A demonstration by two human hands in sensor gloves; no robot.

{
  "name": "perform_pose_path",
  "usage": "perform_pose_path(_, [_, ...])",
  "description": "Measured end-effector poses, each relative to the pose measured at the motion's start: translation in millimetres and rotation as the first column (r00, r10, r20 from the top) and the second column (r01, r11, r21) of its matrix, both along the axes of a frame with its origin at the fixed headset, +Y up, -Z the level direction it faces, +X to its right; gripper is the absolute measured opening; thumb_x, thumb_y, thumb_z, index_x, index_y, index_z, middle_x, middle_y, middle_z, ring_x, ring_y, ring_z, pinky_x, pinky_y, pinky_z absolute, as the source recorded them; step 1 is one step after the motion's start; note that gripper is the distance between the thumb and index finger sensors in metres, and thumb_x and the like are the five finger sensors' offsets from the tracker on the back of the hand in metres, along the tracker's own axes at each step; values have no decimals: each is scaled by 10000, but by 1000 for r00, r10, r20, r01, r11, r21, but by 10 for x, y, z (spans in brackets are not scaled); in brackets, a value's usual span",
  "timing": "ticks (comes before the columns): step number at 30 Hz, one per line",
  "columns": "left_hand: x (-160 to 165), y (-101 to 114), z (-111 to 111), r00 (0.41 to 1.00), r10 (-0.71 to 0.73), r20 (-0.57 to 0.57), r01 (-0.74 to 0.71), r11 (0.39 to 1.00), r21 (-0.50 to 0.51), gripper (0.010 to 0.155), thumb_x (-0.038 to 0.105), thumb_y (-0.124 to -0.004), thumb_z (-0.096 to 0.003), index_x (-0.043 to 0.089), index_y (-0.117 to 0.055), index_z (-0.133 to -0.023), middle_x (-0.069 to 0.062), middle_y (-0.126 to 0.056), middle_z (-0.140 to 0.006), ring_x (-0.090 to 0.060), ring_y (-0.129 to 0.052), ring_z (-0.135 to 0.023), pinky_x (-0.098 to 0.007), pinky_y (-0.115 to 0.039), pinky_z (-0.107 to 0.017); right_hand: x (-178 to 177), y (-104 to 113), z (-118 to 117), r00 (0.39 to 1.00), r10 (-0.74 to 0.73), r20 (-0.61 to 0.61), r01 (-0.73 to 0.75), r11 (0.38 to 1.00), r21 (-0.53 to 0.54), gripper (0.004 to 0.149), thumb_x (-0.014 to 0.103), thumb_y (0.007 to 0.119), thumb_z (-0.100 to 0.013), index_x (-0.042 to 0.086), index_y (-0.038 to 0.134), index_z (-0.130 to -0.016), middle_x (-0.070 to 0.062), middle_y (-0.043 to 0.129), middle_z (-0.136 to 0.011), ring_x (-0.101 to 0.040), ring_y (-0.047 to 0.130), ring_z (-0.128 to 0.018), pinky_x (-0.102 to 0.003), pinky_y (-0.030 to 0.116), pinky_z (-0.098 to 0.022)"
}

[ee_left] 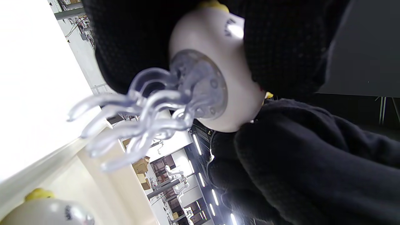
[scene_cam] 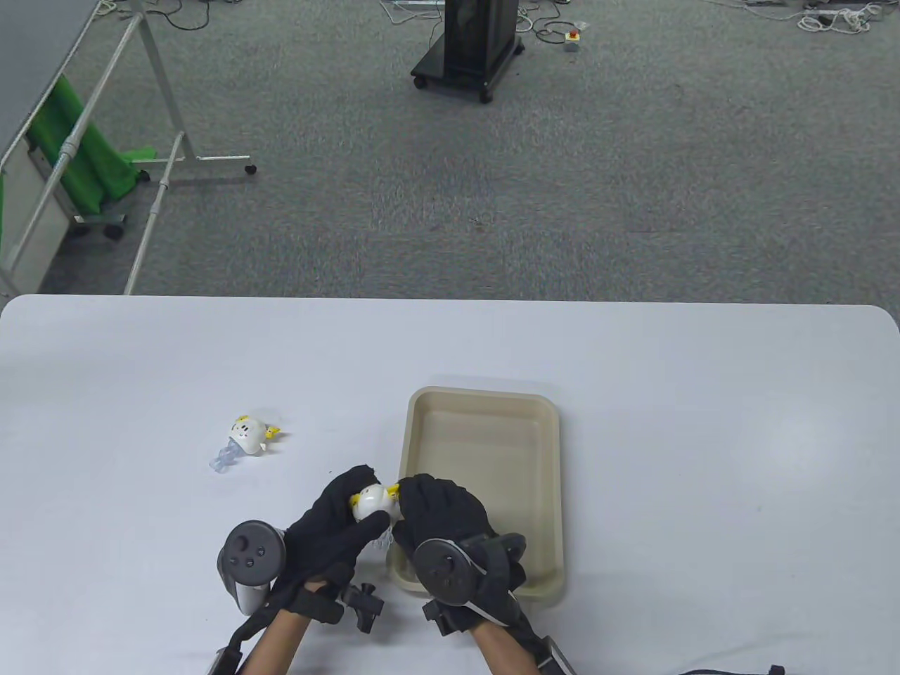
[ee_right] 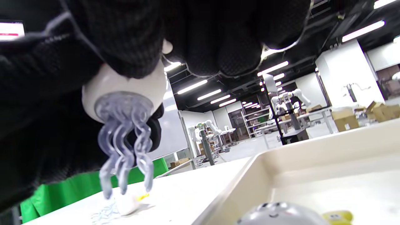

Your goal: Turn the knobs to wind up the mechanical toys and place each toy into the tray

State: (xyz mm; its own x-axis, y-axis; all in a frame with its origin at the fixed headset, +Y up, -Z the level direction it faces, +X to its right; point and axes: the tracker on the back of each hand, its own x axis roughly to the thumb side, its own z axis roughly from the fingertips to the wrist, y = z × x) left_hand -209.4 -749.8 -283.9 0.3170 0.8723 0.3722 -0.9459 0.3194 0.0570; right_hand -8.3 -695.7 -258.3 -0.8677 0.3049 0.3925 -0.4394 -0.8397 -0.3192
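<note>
Both hands hold one toy just off the tray's left rim.

At nine o'clock from the tray, a spare toy [scene_cam: 248,436] lies on the surface [scene_cam: 703,436], well apart from us. Our left hand [scene_cam: 330,524] curls round the held toy [scene_cam: 373,500], a white body with clear tentacles hanging below. Our right hand [scene_cam: 439,513] pinches that toy from its three o'clock side. The tray [scene_cam: 485,408] sits beneath our right hand; another toy [ee_right: 275,214] lies inside it.
</note>
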Motion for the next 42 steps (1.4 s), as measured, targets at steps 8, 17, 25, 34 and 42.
perform_pose_path(8, [17, -4, 5, 1000, 15, 14, -15, 1000, -13, 732, 456, -902, -359, 149, -767, -1010, -117, -912, -891, -371, -1029, -681, -395, -981, -464, -43, 15, 44, 996, 86, 29, -88, 989, 121, 503, 310, 845, -399, 132, 755, -861, -88, 871, -819, -294, 908, -676, -473, 757, -593])
perform_pose_path(17, [50, 23, 15, 999, -8, 44, 8, 1000, 0, 729, 440, -896, -361, 143, -764, -1014, -122, -908, -899, -383, -1023, -688, -406, -976, -470, 250, -38, -214, 948, -315, -39, 301, 931, -205, 419, 367, 789, -423, 94, 856, -734, -113, 964, -628, -294, 971, -468, -473, 818, -427])
perform_pose_path(25, [141, 42, 24, 993, -86, 80, 84, 996, 24, 725, 427, -898, -359, 144, -764, -1013, -126, -905, -900, -388, -1018, -696, -414, -972, -476, 487, -437, -374, 621, -666, 413, 757, 373, -537, 398, 406, 792, -409, 49, 918, -532, -85, 1011, -331, -205, 984, -153, -401, 858, -155])
perform_pose_path(34, [114, 18, 15, 997, -62, 46, 62, 998, 3, 725, 438, -891, -366, 152, -755, -1018, -119, -899, -906, -381, -1017, -699, -405, -972, -479, 512, -441, -408, 617, -694, 371, 732, 334, -593, 419, 429, 772, -440, 61, 886, -603, -98, 995, -429, -248, 982, -250, -434, 841, -235])
perform_pose_path(42, [3, 23, 3, 1000, -9, 1, 9, 1000, -8, 728, 442, -893, -368, 146, -755, -1018, -122, -901, -901, -381, -1019, -692, -404, -972, -472, 372, -34, -230, 900, -428, 75, 431, 855, -287, 609, 427, 809, -425, 120, 673, -934, -151, 779, -913, -370, 834, -749, -519, 698, -613])
